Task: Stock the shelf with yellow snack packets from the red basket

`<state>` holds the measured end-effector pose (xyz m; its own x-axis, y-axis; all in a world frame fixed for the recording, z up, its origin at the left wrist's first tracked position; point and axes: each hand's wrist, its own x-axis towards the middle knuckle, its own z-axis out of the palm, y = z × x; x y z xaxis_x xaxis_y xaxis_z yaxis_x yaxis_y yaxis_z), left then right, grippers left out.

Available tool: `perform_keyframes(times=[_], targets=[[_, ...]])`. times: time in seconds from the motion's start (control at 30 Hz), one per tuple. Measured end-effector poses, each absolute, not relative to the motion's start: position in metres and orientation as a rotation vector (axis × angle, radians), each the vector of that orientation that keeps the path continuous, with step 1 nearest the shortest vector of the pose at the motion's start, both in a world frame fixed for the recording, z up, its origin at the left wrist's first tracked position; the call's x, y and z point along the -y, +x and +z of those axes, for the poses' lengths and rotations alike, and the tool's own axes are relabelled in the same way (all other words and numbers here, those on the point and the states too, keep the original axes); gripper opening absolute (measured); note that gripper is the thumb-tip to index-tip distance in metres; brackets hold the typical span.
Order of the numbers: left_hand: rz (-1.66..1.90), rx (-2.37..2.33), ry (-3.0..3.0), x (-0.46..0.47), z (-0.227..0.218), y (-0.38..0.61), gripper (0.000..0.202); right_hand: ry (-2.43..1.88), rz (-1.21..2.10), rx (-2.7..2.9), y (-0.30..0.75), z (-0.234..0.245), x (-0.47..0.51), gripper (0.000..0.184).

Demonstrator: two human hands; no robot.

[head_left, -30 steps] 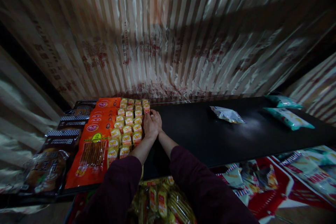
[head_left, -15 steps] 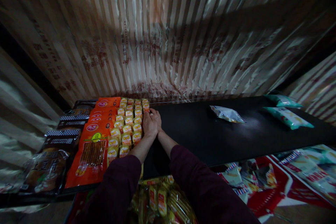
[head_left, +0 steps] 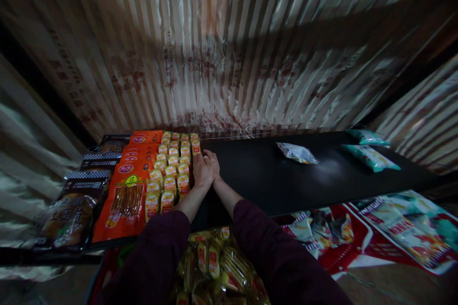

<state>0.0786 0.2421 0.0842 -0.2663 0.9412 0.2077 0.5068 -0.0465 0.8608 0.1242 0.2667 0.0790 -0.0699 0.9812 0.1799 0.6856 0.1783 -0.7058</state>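
Note:
Rows of small yellow-wrapped snack packs (head_left: 171,171) stand packed together on the black shelf (head_left: 246,171). Against the right side of the outermost row lies my left hand (head_left: 202,171), its fingers stretched forward and pressed to the packs. My right hand (head_left: 213,164) rests close against the left one, fingers extended and partly overlapping it. Neither hand visibly grasps a pack, though the spots where the palms meet the packs are hidden. Below my forearms, more yellow packs fill a bulk heap (head_left: 214,267) in clear wrapping.
Left of the rows lie orange snack bags (head_left: 125,190) and dark packages (head_left: 77,209). A white bag (head_left: 296,152) and teal bags (head_left: 372,157) lie farther right on the shelf. Red baskets (head_left: 381,248) with more bags stand below its front edge. A striped covering (head_left: 229,57) hangs behind.
The view has shifted slightly, so the bags on the right appear farther left. My hands stay together beside the outermost yellow row, with little visible movement.

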Motion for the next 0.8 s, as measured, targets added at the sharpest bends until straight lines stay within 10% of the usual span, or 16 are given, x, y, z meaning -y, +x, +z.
perform_keyframes(times=[0.8], targets=[[1.159,-1.694,1.142,-0.032,0.129,0.058,0.028,-1.400,0.740,1.922,0.154,0.118,-0.067,0.025]])
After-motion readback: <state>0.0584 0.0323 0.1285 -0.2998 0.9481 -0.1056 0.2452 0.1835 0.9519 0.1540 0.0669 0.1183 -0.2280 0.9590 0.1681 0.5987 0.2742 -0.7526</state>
